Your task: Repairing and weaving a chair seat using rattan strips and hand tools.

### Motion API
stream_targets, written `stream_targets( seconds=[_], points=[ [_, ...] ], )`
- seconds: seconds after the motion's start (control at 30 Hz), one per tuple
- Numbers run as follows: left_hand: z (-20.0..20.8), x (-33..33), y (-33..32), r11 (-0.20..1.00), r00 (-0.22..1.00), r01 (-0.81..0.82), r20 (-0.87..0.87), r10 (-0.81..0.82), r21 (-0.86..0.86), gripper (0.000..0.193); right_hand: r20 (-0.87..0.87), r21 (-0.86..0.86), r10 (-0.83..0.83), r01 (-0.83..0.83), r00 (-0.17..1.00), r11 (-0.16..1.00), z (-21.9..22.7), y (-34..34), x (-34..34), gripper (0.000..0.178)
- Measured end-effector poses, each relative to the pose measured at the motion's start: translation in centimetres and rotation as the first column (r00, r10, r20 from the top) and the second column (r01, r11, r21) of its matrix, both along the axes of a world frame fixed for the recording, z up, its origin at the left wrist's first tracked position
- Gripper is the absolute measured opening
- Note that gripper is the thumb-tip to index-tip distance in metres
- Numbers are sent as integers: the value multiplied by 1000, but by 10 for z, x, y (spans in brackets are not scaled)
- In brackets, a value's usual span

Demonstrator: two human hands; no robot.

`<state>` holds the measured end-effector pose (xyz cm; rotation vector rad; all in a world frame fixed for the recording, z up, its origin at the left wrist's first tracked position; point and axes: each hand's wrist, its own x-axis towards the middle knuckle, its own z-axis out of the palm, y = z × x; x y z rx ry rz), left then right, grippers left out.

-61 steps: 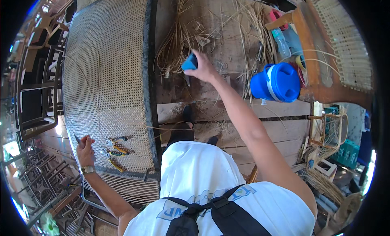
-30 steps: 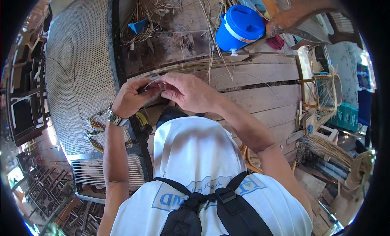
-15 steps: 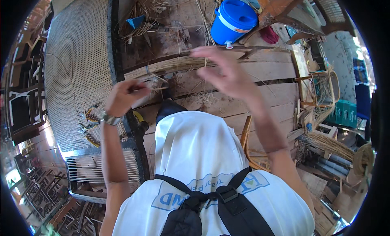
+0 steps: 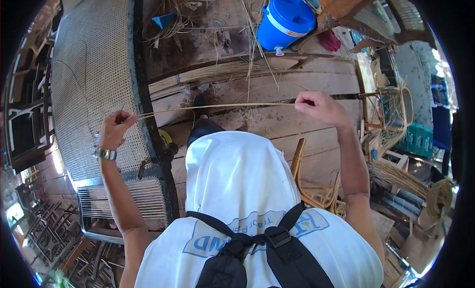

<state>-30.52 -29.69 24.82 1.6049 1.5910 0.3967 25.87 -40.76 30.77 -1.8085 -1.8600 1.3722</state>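
While both hands pinch cane strand point(image 4: 217, 106) taut | left hand point(image 4: 115, 129) over woven panel point(image 4: 89, 75) edge; right hand point(image 4: 316, 105) above planks point(image 4: 297, 85)

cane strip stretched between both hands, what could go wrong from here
The cane strip is pulled taut between the left hand and right hand; it might snap or slip from a pinch. Its length passes above loose cane on the planks and could snag there.
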Motion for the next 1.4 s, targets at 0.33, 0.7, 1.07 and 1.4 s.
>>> stream_targets(
  seconds=[0.33, 0.7, 1.07, 1.4],
  points=[
    [6, -1, -11, 983, 981, -108, 146, 130, -147, 23, -399, -43, -342, 355, 851, 934, 22, -22, -6, 9],
    [-3, -9, -25, 968, 984, -145, 70, 163, -204, 23, -381, -61, -317, 319, 869, 946, 18, -8, -10, 9],
    [27, 7, -35, 969, 957, -69, 259, 132, -238, 19, -520, -127, -398, 392, 756, 911, 5, 5, 21, 7],
    [21, 4, -28, 967, 957, -43, 266, 111, -249, 19, -548, -101, -379, 391, 746, 915, 0, 13, 28, 6]
  ],
)
